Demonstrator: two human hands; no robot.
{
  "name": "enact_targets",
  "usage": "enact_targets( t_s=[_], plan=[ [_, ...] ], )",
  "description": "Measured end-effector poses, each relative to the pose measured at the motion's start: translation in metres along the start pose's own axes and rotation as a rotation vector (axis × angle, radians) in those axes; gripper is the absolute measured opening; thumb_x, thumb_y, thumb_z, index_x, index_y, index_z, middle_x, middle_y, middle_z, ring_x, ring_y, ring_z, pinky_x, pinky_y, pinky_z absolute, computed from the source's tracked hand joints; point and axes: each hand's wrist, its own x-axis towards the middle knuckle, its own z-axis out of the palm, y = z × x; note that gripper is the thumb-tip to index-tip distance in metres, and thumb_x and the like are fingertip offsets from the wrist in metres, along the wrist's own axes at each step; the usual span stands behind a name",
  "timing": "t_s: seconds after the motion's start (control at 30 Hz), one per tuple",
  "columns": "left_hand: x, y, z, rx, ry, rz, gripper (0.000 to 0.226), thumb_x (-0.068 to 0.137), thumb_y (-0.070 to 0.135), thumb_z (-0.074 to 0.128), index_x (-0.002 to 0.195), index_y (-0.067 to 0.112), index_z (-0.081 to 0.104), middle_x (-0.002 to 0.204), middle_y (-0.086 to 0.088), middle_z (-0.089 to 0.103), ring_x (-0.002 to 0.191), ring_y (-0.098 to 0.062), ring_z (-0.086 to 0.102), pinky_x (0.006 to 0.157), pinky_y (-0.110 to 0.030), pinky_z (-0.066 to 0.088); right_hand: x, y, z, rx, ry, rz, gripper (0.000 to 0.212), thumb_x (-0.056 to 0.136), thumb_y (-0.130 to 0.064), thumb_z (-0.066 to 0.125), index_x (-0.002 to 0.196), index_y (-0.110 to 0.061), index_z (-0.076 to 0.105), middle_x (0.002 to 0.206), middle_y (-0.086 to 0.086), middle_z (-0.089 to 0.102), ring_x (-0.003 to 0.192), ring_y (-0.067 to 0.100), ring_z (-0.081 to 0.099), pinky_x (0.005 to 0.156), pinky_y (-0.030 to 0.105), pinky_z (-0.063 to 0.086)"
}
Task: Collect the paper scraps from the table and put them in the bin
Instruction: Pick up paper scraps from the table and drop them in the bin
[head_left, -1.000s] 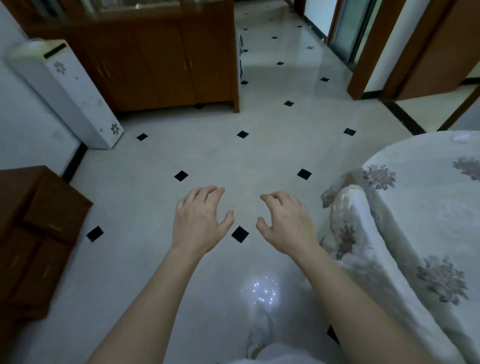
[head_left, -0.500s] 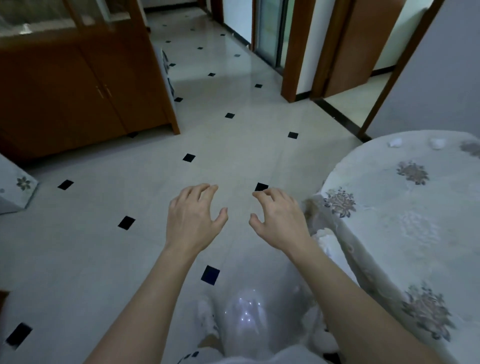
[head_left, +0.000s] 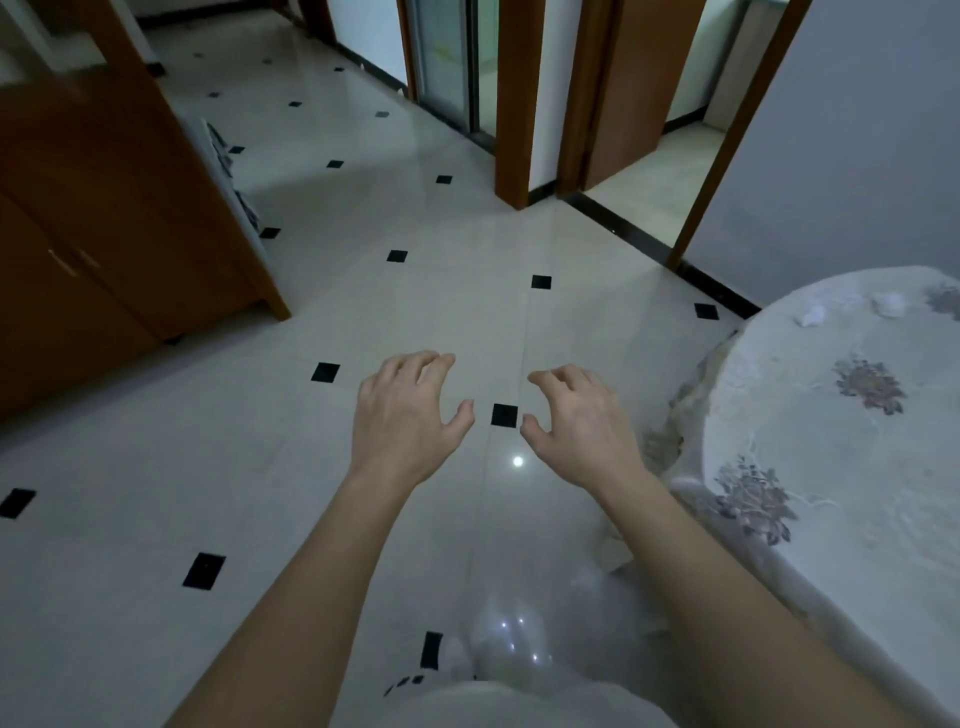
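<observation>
Lying far back on the table, two tiny paper scraps looked too small to tell their direction. Left hand and right hand hung wide open, holding nothing.

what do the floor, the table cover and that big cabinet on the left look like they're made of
Floor: glossy glazed tile, probably ceramic; it mirrors lights and shows grout lines with black inset squares. Table cover: soft white fabric, seemingly lace or embroidered, judging by its draped folds and flower motifs. Cabinet: reddish-brown wood or wood veneer with a smooth finish; which one cannot be told.
</observation>
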Motion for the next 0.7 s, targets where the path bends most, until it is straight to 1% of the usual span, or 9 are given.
enact_targets(
  t_s=[0.13,0.33,0.5,0.7],
  plan=[
    [0.064,-0.034,0.011,-0.027,-0.022,0.057,0.055,0.084,0.051,0.050,0.128,0.019,0.060,0.126,-0.002,0.064,0.117,-0.025,0.055,0.089,-0.043,0.048,0.053,-0.011,0.014,0.003,0.000,0.054,0.046,0.082,-0.033,0.063,0.122,-0.013,0.064,0.114,0.009,0.065,0.111,0.030,0.057,0.089,0.044,0.048],
    [0.143,-0.046,0.039,-0.040,-0.061,0.133,0.055,0.086,0.051,0.050,0.131,0.020,0.057,0.129,0.000,0.062,0.119,-0.022,0.053,0.091,-0.042,0.046,0.115,0.004,0.030,-0.016,0.017,0.143,0.048,0.079,-0.036,0.061,0.121,-0.012,0.064,0.112,0.011,0.067,0.108,0.032,0.060,0.087,0.044,0.050],
    [0.211,-0.036,0.069,-0.056,-0.091,0.182,0.054,0.087,0.050,0.053,0.134,0.021,0.056,0.131,0.000,0.061,0.122,-0.022,0.051,0.095,-0.043,0.045,0.168,0.041,0.041,-0.046,0.016,0.204,0.047,0.081,-0.036,0.062,0.123,-0.015,0.063,0.114,0.008,0.067,0.108,0.030,0.060,0.087,0.043,0.050],
    [0.318,-0.011,0.113,-0.039,-0.095,0.235,0.055,0.086,0.051,0.051,0.132,0.021,0.057,0.129,0.001,0.062,0.119,-0.022,0.052,0.093,-0.042,0.045,0.260,0.110,0.048,-0.035,0.051,0.243,0.047,0.083,-0.037,0.059,0.124,-0.013,0.063,0.114,0.009,0.067,0.107,0.029,0.060,0.087,0.043,0.051]
  ],
)
